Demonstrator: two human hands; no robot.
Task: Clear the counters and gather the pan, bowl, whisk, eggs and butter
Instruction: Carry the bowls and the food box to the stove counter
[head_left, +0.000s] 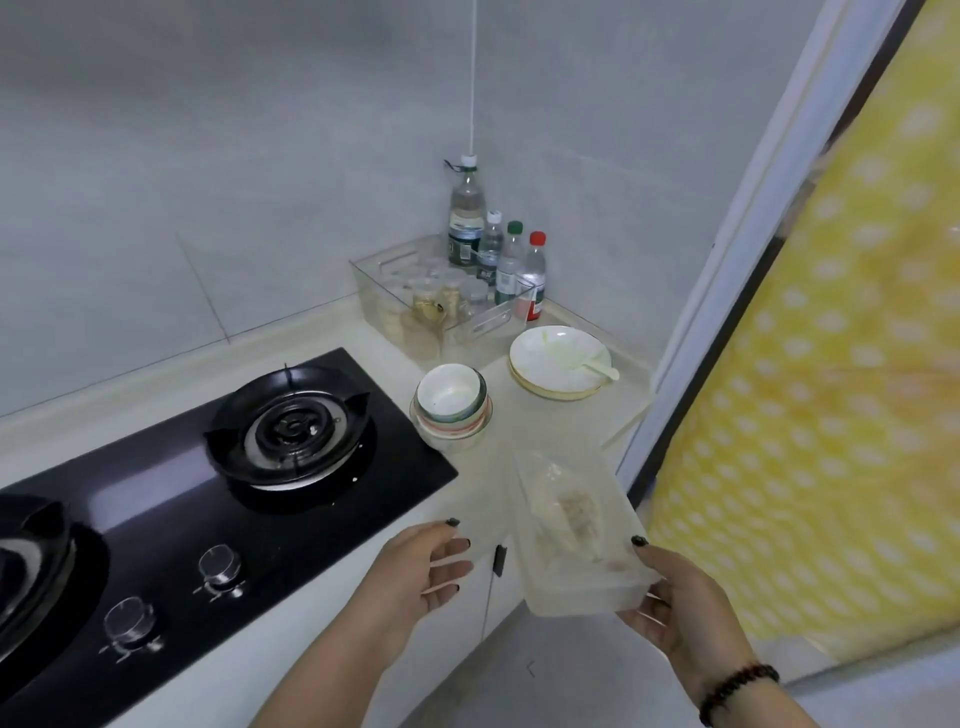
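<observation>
The right hand (680, 603) is gripping the near end of a clear plastic food container (576, 525), thumb over its rim and fingers curling beneath it, holding it tilted over the counter's front edge; some pale, blurred food is lying inside. The left hand (421, 566) is hovering just left of the container, fingers loosely spread and holding nothing. A dark beaded bracelet (737, 691) is circling the right wrist. Beyond the hands, a stack of bowls (451, 408) is sitting on the cream counter (483, 493) beside the black gas hob (218, 499). Farther right, a white plate (558, 361) is carrying a white spoon (602, 370). In the corner, a clear bin (441, 296) is holding jars beside several bottles (498, 249).
</observation>
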